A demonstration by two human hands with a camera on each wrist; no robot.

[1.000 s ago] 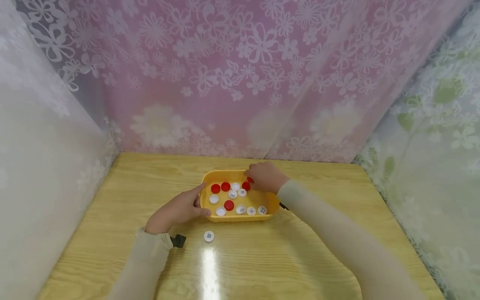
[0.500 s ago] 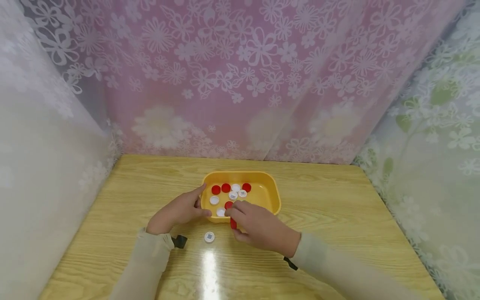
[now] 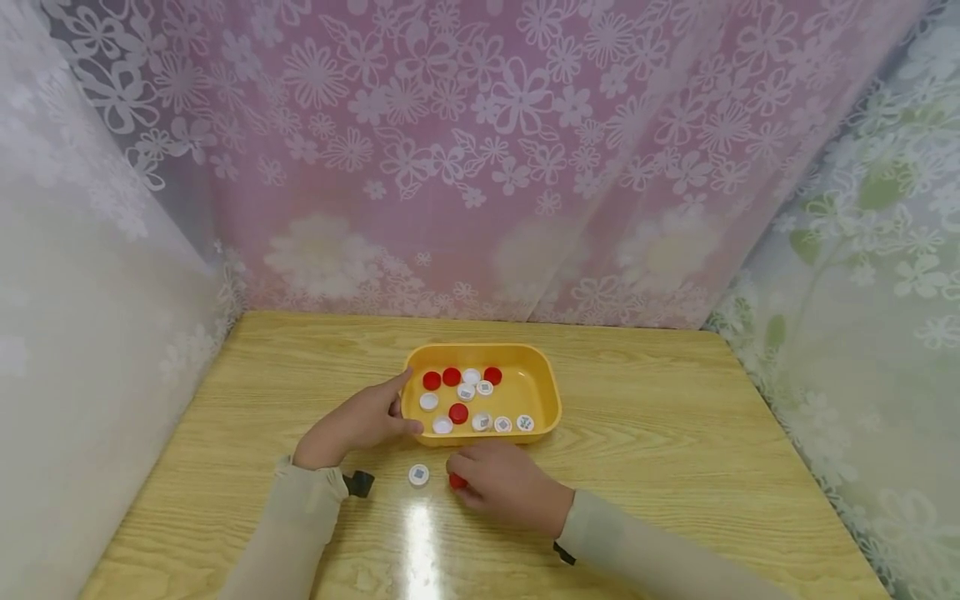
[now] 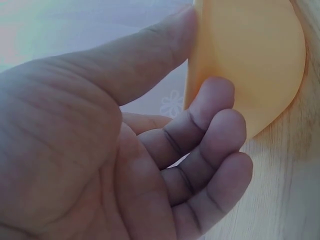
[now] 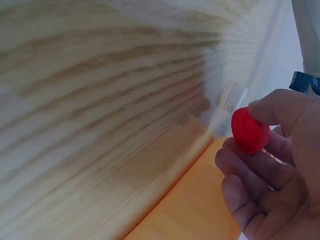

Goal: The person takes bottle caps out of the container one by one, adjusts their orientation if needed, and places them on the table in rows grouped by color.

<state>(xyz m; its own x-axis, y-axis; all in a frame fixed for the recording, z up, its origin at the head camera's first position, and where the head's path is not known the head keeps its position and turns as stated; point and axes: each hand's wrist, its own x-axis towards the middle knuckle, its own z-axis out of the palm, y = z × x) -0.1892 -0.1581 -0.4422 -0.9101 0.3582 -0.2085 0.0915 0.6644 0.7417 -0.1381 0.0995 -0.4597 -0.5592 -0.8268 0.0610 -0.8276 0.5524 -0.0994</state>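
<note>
While my left hand (image 3: pixel 362 418) grips the tray (image 3: pixel 538 392), my right hand (image 3: pixel 504 483) pinches a red cap (image 3: pixel 458 481) before it; one white cap (image 3: pixel 418 475) is out, twelve caps (image 3: pixel 458 413) remain inside.

The person's left arm (image 3: pixel 288 525) reaches up from the lower left, sleeved to the wrist; the left hand (image 3: pixel 358 423) grips, thumb (image 4: pixel 145 62) set apart from its bent fingers (image 4: pixel 220 132). The right arm (image 3: pixel 645 537) angles in from the lower right, and the right hand (image 3: pixel 510 485) pinches between thumb and fingers, well apart from the left.
</note>
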